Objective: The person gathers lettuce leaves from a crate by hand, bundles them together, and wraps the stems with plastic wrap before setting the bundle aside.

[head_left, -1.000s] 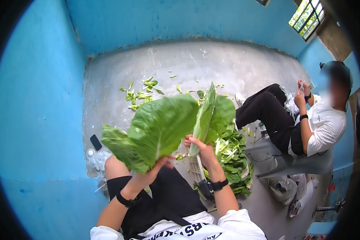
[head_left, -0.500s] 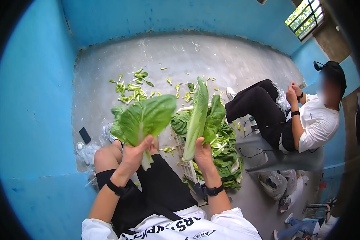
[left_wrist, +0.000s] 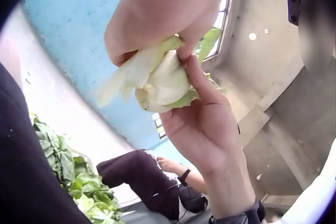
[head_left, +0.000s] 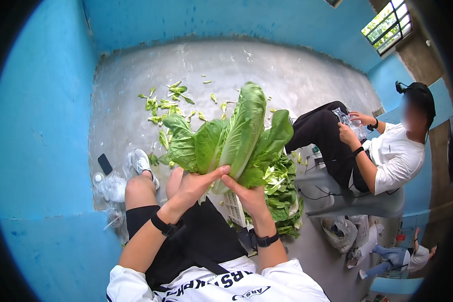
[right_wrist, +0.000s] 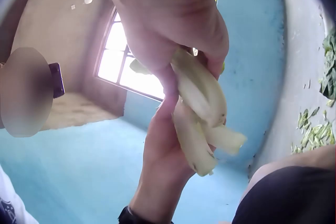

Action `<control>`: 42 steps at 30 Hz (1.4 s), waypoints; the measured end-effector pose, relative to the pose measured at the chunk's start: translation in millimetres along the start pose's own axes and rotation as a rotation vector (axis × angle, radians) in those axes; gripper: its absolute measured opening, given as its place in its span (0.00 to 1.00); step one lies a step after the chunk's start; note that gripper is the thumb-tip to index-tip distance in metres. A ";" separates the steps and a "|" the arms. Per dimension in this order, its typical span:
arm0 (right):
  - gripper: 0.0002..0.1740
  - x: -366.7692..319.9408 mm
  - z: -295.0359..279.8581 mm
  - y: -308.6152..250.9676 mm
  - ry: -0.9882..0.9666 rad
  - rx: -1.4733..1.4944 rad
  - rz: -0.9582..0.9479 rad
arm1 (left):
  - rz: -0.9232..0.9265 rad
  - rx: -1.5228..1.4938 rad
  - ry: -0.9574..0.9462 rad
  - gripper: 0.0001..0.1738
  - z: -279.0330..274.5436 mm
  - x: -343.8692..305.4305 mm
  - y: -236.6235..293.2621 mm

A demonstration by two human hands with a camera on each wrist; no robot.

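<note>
Above the lap in the head view, both hands hold pale-stemmed leafy greens that look like Chinese cabbage. My left hand grips the stems of broad loose green leaves on the left. A long upright cabbage head is held in my right hand, with a darker leaf beside it. The thumbs nearly meet across the stems. In the left wrist view, white stem ends are bunched between the two hands. Several thick stem ends stick out below the fingers in the right wrist view.
A white crate heaped with greens stands right of my knees. Leaf scraps litter the floor ahead. A phone and clear plastic lie left. A seated person handles plastic at right; bags lie behind.
Both hands have come together, bringing the left hand's leaves against the cabbage head in the right. The leaves have turned more upright. The seated person's hands have lowered toward the lap.
</note>
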State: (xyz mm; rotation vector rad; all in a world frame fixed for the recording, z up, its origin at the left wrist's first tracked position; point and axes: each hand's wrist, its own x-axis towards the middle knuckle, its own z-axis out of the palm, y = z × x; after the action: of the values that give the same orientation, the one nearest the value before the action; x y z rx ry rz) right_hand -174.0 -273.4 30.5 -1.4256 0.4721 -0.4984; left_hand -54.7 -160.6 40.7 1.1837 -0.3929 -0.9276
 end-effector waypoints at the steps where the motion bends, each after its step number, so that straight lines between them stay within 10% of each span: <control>1: 0.21 -0.6 2.6 0.6 0.019 -0.008 -0.027 | 0.087 -0.069 0.018 0.26 -0.2 0.8 -6.8; 5: 0.19 0.0 7.9 7.1 0.142 0.026 -0.006 | 0.154 0.117 0.193 0.22 -2.4 5.1 -20.9; 15: 0.21 8.2 4.0 17.5 0.241 0.469 0.027 | 0.159 -0.672 0.163 0.14 0.1 10.9 -16.8; 29: 0.25 16.2 -18.0 0.9 0.247 0.413 0.024 | 0.349 -0.594 0.514 0.21 -43.5 15.4 8.1; 37: 0.19 14.0 3.6 5.8 0.211 -0.389 -0.123 | 0.048 -0.202 0.239 0.17 -8.8 12.4 -12.9; 42: 0.18 10.1 26.2 12.2 0.164 0.086 -0.039 | 0.129 -0.138 0.352 0.20 3.8 1.0 -20.6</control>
State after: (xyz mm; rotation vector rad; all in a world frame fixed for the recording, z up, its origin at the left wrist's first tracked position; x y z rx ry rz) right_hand -150.0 -257.2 20.6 -1.3194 0.5488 -0.6630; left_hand -65.2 -165.4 23.2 1.1536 -0.1177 -0.6092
